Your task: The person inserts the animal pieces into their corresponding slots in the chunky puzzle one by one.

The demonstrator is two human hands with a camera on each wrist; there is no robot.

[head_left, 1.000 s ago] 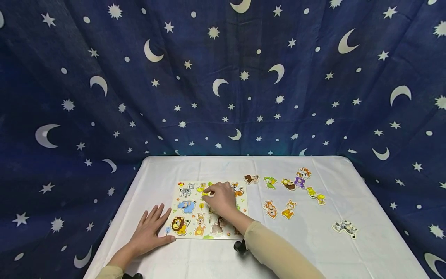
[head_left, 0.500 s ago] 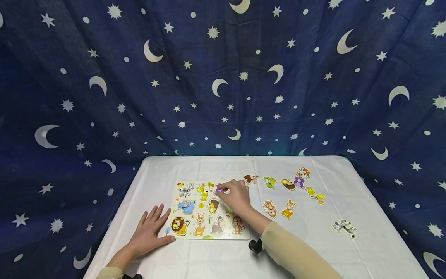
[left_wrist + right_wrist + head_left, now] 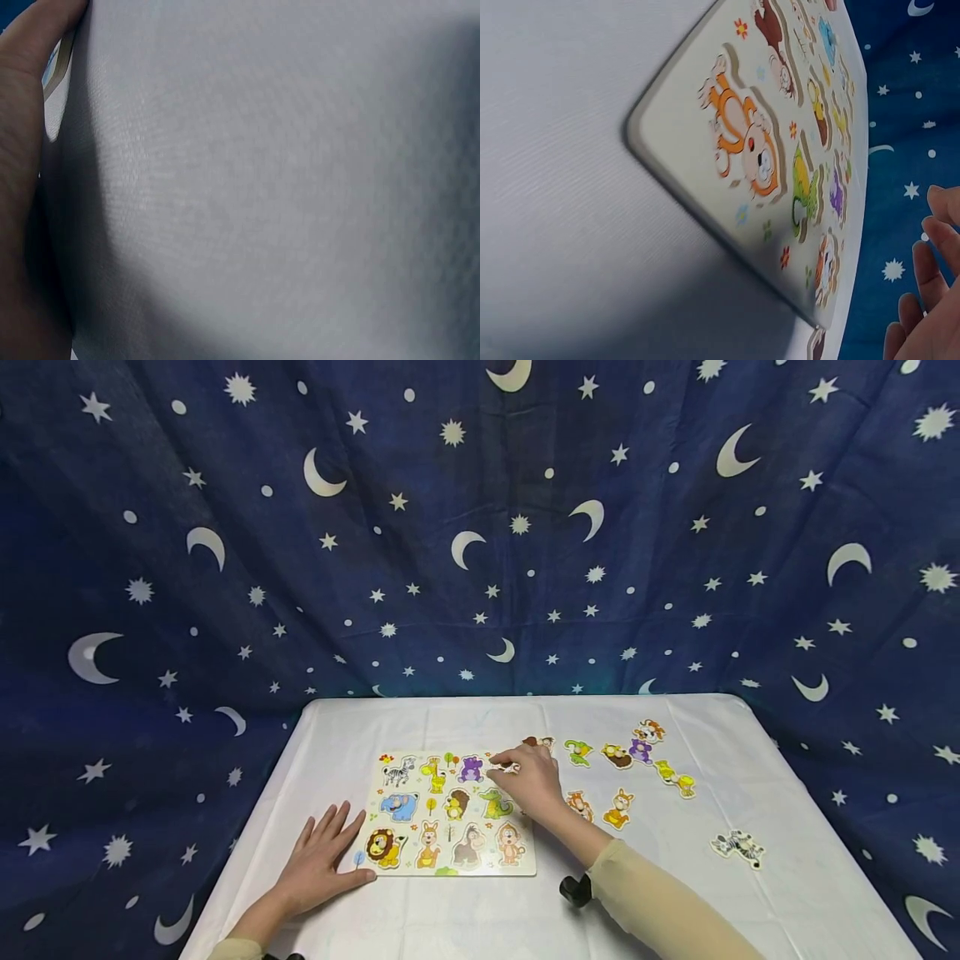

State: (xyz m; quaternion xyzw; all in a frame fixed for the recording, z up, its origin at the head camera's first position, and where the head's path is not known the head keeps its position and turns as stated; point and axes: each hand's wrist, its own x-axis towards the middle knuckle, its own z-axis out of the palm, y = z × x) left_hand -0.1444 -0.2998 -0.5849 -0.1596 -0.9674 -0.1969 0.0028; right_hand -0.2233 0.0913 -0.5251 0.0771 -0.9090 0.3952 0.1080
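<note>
My left hand (image 3: 318, 864) lies with spread fingers on the white cloth, its thumb at the lower left corner of an animal puzzle board (image 3: 480, 870). In the left wrist view only part of that hand (image 3: 22, 97) shows at the left edge. My right hand (image 3: 531, 777) is over the board's upper right corner, beside the purple hippo picture (image 3: 471, 768) and partly covering the tiger picture (image 3: 825, 262). Its fingers (image 3: 928, 277) are loosely bent and apart in the right wrist view, with no piece visible between them.
Right of the board lie loose pieces: a crocodile (image 3: 577, 752), a hedgehog (image 3: 617, 756), a kangaroo (image 3: 618, 810), a zebra (image 3: 738, 847) and several more. A brown piece (image 3: 534, 742) sits at the board's upper right corner. Behind the table (image 3: 360, 727) hangs a star-patterned curtain (image 3: 420, 543).
My right hand has moved rightward along the board's top row, from the giraffe past the hippo to the tiger. The left hand has stayed in place.
</note>
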